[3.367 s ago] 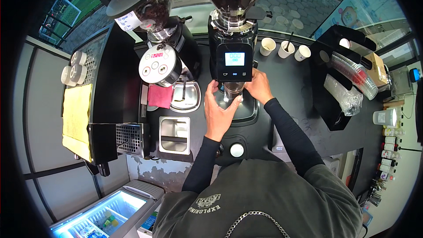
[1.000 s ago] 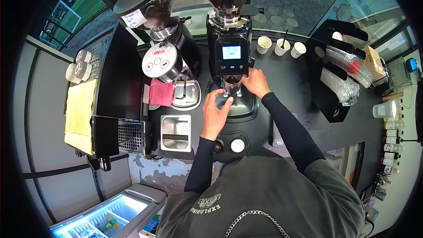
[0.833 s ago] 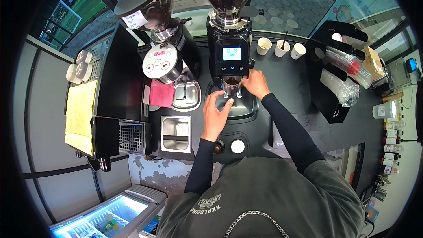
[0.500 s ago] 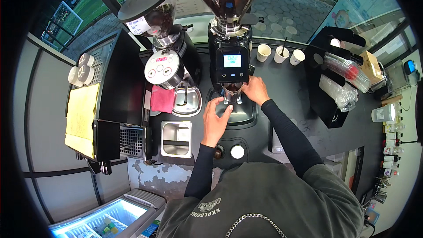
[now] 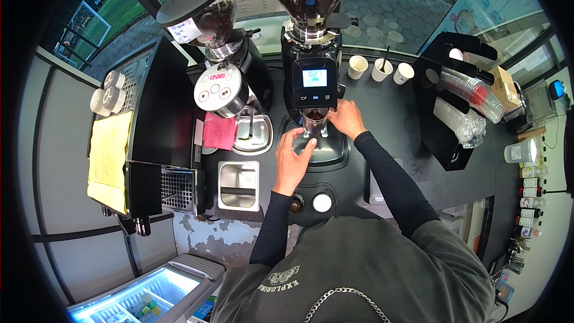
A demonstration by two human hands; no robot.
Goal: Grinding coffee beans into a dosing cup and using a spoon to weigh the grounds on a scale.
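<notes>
A tall black coffee grinder (image 5: 314, 98) with a lit blue-white screen stands in front of me. Under its spout a metal dosing cup (image 5: 314, 124) sits on the fork, with dark coffee grounds visible inside. My left hand (image 5: 292, 161) is just left of and below the cup, thumb and fingers apart in a loose curve, nothing in its grasp. Against the grinder's right side, by the cup, rests my right hand (image 5: 348, 119); its fingertips are partly hidden there. Beneath the cup lies the grinder's black catch tray (image 5: 323, 154).
A second grinder (image 5: 221, 93) stands left, with a pink cloth (image 5: 219, 131) and a steel knock box (image 5: 238, 203) nearby. Farther left is an espresso machine (image 5: 158, 107) with a yellow cloth (image 5: 109, 155). Paper cups (image 5: 381, 70) line the back; a cup organizer (image 5: 439, 143) stands right.
The digits on the grinder's screen have changed. The whole view has shifted slightly. Both hands stay almost in place by the cup.
</notes>
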